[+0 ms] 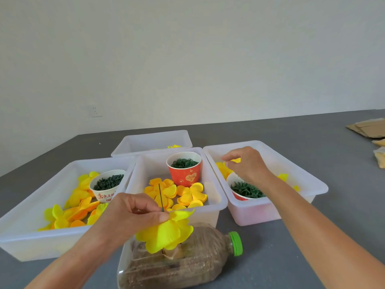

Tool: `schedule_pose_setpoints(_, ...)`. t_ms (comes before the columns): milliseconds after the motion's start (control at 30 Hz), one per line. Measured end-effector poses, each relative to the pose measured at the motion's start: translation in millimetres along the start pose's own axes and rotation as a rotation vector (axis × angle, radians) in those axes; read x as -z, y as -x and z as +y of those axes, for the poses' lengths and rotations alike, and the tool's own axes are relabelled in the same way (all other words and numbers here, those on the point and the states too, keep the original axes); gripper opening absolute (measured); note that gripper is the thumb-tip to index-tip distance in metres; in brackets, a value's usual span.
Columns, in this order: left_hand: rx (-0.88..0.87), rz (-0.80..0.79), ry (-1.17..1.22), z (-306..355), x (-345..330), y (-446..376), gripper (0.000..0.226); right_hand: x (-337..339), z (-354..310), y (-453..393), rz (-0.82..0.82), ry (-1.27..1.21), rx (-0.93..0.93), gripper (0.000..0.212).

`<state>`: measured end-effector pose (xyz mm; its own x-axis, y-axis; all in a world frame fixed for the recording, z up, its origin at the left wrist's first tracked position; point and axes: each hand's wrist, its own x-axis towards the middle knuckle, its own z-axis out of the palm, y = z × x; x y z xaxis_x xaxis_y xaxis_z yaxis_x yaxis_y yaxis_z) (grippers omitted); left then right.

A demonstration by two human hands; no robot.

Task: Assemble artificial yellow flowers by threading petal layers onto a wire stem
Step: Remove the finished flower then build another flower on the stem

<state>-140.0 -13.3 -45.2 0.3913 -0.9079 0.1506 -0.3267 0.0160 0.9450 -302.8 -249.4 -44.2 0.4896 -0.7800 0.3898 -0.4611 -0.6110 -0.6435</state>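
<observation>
My left hand (pixel 135 213) pinches a thin dark wire stem (pixel 160 196) that points upward. Yellow petal layers (pixel 166 232) hang on the stem just below my fingers, above a plastic bottle. My right hand (pixel 248 163) reaches into the right white bin (pixel 308 180), fingertips pinching a yellow petal (pixel 236 160) at the back of that bin. Loose orange-yellow petal layers (pixel 187 195) lie in the middle bin (pixel 216 197), and more yellow petals (pixel 70 211) fill the left bin (pixel 31 243).
A sand-filled bottle (pixel 187 261) with a green cap lies on its side near me. Paper cups of green parts stand in the bins: red (pixel 184 170), white (pixel 107 185), and one at right (pixel 243 190). A fourth bin (pixel 152 140) sits behind. Cardboard (pixel 368 128) lies far right.
</observation>
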Motion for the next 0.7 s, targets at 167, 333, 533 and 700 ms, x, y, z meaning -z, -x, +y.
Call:
schedule_pose_setpoints(167,-0.023,-0.13,-0.048,0,6,-12,0.015,0,17,-42,-0.098,0.14,-0.165,0.025)
schedule_pose_setpoints(333,-0.055,-0.208,-0.123,-1,12,-24,0.022,-20,22,-69,-0.377,0.364,-0.237,0.035)
schedule_pose_setpoints(533,-0.046,-0.183,-0.101,7,8,-16,0.015,-47,20,-76,-0.663,0.701,-0.158,0.036)
schedule_pose_setpoints(700,-0.048,-0.147,-0.095,8,6,-10,0.016,-59,22,-85,-0.606,0.897,-0.199,0.031)
